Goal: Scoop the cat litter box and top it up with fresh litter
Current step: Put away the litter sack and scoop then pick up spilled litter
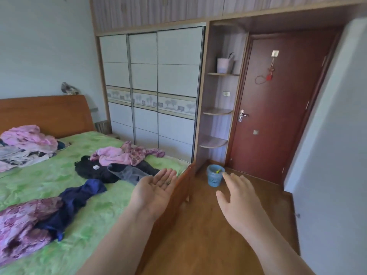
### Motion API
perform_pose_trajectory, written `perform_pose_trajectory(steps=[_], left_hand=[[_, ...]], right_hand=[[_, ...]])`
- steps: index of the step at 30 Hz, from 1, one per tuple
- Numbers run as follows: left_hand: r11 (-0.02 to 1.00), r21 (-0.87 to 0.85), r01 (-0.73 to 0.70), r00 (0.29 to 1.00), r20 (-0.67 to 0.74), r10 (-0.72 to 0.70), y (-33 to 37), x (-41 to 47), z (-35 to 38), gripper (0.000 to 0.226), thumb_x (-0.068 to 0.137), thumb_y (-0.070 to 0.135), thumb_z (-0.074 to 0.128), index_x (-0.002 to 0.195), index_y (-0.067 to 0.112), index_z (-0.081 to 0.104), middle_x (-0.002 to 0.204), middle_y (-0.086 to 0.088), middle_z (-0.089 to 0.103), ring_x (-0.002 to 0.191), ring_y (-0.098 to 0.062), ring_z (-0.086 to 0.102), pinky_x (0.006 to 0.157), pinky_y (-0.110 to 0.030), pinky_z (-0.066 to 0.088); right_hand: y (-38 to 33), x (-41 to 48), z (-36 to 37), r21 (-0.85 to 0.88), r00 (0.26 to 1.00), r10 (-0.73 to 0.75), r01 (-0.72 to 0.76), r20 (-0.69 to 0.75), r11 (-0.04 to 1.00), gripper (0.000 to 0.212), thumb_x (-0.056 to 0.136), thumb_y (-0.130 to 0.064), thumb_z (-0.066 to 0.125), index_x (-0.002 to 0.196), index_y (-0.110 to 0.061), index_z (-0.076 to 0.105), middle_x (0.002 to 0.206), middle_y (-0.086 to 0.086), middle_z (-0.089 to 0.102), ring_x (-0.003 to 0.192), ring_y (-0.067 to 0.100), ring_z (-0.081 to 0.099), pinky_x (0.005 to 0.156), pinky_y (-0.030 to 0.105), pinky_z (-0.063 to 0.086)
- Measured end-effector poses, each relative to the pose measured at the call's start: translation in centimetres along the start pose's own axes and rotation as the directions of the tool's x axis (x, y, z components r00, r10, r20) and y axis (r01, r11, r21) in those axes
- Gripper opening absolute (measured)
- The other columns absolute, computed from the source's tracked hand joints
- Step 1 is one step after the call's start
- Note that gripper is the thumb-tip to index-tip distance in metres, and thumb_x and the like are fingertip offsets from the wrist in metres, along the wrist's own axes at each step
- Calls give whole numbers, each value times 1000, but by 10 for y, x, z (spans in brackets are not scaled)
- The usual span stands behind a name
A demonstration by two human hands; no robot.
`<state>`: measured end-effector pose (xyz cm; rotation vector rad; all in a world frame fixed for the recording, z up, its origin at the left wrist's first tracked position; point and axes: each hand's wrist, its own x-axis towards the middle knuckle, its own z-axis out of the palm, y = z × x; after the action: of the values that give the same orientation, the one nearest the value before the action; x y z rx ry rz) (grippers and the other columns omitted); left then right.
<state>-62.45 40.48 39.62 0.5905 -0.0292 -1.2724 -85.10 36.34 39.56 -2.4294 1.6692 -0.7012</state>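
Fingers (pixel 169 175) of the left hand (pixel 156 190) lay straight and close together, palm up, with a few small dark bits (pixel 167 183) resting at their base. The right hand (pixel 238 195) was stretched out palm down, its fingers (pixel 228 178) loosely spread and holding nothing, the tips reaching the near side of a small blue basket (pixel 212 181) in the view. Something yellow-green (pixel 218 171) stuck up inside the basket; what it was could not be told. The basket stood on the wooden floor (pixel 208 235), just past the corner of the bed's footboard (pixel 184 183). The litter box lay outside the view.

On the bed (pixel 89 219), a green cover carried pink (pixel 123 153), black (pixel 93 171) and dark blue clothes (pixel 83 193). Behind stood a pale sliding-door wardrobe (pixel 158 86), corner shelves (pixel 217 111) with a pale tub (pixel 223 65) on the top one, and a closed red-brown door (pixel 278 116) with a red cord (pixel 270 74) hanging on it. A white tag (pixel 96 167) on the black clothes was too blurred to read.
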Motion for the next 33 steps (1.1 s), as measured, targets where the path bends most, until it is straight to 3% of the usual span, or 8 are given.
perform_pose_trajectory(steps=[7, 11, 14, 18, 28, 33], left_hand=[[991, -19, 132, 991, 37, -131, -101, 84, 64, 42, 106, 16, 26, 122, -13, 53, 126, -29, 58, 115, -39, 58, 101, -44, 46], [982, -27, 185, 983, 13, -185, -139, 143, 88, 44, 107, 18, 25, 124, -12, 53, 125, -29, 60, 115, -39, 59, 87, -44, 51], [980, -24, 200, 980, 8, -200, -157, 191, 105, 43, 107, 17, 25, 122, -11, 54, 122, -28, 61, 114, -38, 60, 90, -44, 51], [973, -32, 228, 974, 27, -227, -170, 274, 127, 43, 107, 17, 26, 122, -11, 55, 122, -27, 62, 113, -38, 60, 97, -44, 47], [971, 27, 236, 971, 21, -237, -144, 526, 216, 44, 108, 20, 24, 120, -10, 54, 121, -28, 59, 105, -37, 59, 101, -43, 42], [959, 73, 275, 961, 8, -276, -155, 629, 263, 42, 108, 18, 25, 120, -9, 55, 120, -27, 60, 107, -36, 59, 101, -43, 44]], right_hand=[[102, 56, -15, -63, 996, 88, -86, 28, 994, 62, 101, -49, 42, 157, -29, 25, 162, -6, 27, 152, 20, 14, 122, 36, 19], [143, 98, -11, -73, 989, 146, -144, 21, 987, 62, 101, -49, 42, 156, -31, 24, 163, -8, 26, 153, 19, 14, 122, 37, 18], [166, 136, 1, -72, 981, 188, -185, 40, 980, 61, 101, -51, 40, 157, -33, 21, 164, -9, 23, 153, 18, 13, 123, 38, 17], [190, 203, 28, -71, 977, 209, -206, 45, 976, 62, 101, -50, 39, 157, -34, 18, 165, -10, 18, 153, 17, 9, 124, 36, 14], [232, 445, 97, -21, 957, 289, -288, 35, 957, 66, 101, -50, 39, 158, -36, 10, 166, -12, 10, 153, 14, 2, 122, 31, 9], [280, 523, 128, 12, 931, 362, -363, 55, 932, 66, 101, -51, 38, 158, -39, 7, 166, -16, 4, 153, 11, -1, 122, 30, 7]])
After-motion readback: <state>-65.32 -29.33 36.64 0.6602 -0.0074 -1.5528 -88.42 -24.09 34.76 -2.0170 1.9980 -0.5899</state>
